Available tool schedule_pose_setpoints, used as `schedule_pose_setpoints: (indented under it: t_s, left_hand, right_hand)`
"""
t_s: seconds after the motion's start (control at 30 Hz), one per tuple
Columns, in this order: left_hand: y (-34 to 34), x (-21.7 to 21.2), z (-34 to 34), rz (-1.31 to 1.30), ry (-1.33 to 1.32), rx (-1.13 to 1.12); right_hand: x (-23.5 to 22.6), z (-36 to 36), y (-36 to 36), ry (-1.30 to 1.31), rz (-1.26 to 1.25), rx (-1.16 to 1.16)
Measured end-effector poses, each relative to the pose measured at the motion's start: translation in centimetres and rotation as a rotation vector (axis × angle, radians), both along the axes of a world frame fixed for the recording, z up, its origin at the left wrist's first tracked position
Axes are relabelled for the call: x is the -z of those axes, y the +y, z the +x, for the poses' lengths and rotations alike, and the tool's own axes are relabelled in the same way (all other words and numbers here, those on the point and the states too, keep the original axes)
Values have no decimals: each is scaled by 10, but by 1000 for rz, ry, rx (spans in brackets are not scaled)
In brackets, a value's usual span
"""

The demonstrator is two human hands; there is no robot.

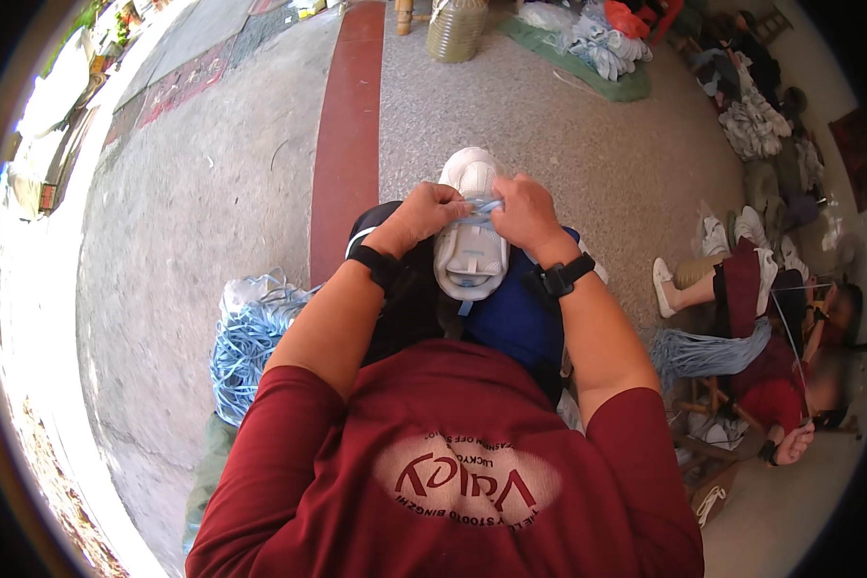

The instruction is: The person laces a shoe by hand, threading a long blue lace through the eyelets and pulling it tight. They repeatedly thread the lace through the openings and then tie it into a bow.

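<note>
A white sneaker rests between my knees, its toe pointing away from me and its opening on my side. Light blue shoelace runs across the middle of the shoe. My left hand pinches the lace at the shoe's left side, fingertips over the upper. On the other side my right hand is closed on the lace, its fingers bent and slightly blurred. How the lace passes through the eyelets is too small to tell.
Beside my left arm sits a bag of light blue laces. A co-worker sits at the right near a hanging bundle of laces. Ahead stand a yellowish bucket-like container and a green sheet with white items.
</note>
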State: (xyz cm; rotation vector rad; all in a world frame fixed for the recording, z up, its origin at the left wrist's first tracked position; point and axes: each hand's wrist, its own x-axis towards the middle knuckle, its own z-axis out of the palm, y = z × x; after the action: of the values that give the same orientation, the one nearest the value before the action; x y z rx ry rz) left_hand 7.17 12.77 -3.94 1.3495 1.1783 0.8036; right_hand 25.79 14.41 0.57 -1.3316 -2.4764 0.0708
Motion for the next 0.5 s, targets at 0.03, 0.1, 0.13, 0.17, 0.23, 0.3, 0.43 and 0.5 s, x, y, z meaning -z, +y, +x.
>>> schedule_pose_setpoints:
  t_s: [0.03, 0.1, 0.13, 0.17, 0.23, 0.3, 0.43, 0.5]
  left_hand:
    - [0, 1, -1, 2, -13, 0]
    - [0, 2, -2, -67, -129, 15]
    - [0, 3, -3, -72, -130, 14]
    - [-1, 3, -4, -69, -170, 36]
    - [-3, 3, -8, -64, -204, 56]
    - [-5, 3, -12, -33, -228, 98]
    - [-5, 7, -16, -52, -242, 95]
    - [-5, 8, -15, 3, -208, 117]
  right_hand:
    - [2, 6, 3, 7, 26, -14]
    - [8, 18, 7, 348, -748, 22]
    - [11, 23, 8, 356, -756, -8]
    - [15, 27, 7, 479, -792, -10]
    - [20, 31, 6, 607, -826, -17]
    - [22, 31, 5, 751, -811, -147]
    - [26, 23, -6, 680, -550, -177]
    - [27, 17, -11, 308, 48, -174]
